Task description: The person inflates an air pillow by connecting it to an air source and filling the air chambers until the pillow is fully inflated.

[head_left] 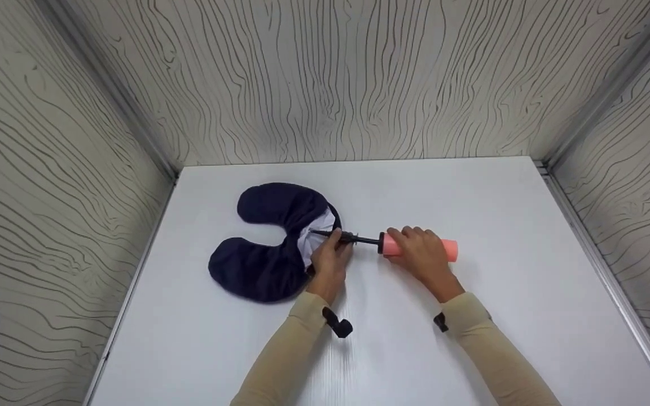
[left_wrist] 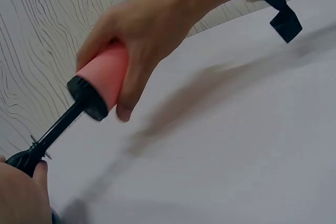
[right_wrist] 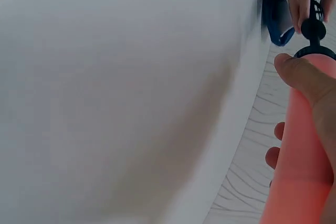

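A navy U-shaped neck pillow (head_left: 263, 276) lies left of centre on the white table, its curve toward the right and a white inner lining (head_left: 309, 243) exposed there. My left hand (head_left: 330, 262) grips the black nozzle end of a hand pump (head_left: 450, 250) beside that lining, the tip lying over the white material. My right hand (head_left: 420, 254) is wrapped round the pump's pink barrel, with the black rod showing between the two hands. In the right wrist view the thumb (right_wrist: 302, 77) lies along the barrel near its black collar.
The white table (head_left: 500, 338) spreads under both forearms. Wood-grain patterned panels (head_left: 325, 84) stand behind it and on both sides, with metal rails (head_left: 613, 293) along the side edges. A black camera mount (head_left: 339, 324) sticks out from the left wrist.
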The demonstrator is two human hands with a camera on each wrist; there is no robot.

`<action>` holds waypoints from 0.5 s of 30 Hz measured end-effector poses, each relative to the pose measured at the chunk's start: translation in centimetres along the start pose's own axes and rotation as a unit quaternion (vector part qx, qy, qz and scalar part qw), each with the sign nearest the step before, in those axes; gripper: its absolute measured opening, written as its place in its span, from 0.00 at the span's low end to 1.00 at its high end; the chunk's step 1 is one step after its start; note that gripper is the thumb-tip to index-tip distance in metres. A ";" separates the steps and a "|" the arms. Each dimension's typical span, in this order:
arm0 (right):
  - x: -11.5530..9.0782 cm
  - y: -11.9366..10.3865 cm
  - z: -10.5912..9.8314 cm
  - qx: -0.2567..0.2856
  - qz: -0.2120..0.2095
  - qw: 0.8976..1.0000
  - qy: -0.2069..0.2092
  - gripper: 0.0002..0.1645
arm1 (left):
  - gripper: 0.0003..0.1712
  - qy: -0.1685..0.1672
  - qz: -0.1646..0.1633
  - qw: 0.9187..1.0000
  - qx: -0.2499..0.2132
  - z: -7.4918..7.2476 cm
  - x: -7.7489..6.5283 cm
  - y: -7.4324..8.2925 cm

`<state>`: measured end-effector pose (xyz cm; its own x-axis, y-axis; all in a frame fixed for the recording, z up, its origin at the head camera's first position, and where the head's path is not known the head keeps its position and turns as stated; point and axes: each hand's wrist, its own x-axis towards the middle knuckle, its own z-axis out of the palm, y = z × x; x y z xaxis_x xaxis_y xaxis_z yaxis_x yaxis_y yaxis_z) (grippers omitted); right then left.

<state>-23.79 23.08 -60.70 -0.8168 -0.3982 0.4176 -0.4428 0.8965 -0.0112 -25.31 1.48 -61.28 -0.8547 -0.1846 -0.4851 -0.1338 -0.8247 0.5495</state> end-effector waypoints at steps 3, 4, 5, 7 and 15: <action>0.8 -1.4 0.6 -0.016 -0.002 1.000 0.012 0.35 | 0.05 -0.005 0.007 1.000 -0.002 0.1 -0.1 -0.1; 1.1 -1.8 0.8 -0.021 -0.003 1.000 0.018 0.35 | 0.05 -0.006 0.008 1.000 -0.003 0.1 -0.1 -0.1; 1.3 -2.1 1.0 -0.025 -0.006 0.999 0.024 0.35 | 0.05 -0.007 0.009 1.000 -0.005 0.1 -0.1 -0.1; 1.8 -2.7 1.3 -0.028 -0.011 0.999 0.035 0.36 | 0.05 -0.009 0.012 1.000 -0.008 0.1 -0.2 -0.1; 2.5 -3.7 2.1 -0.007 -0.019 0.999 0.041 0.37 | 0.02 -0.012 0.011 1.000 -0.005 -0.1 -0.5 0.1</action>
<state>-25.00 18.39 -61.50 -0.7660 -0.4150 0.4909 -0.4668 0.8842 0.0192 -24.85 1.42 -61.11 -0.8689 -0.1903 -0.4570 -0.1098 -0.8262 0.5526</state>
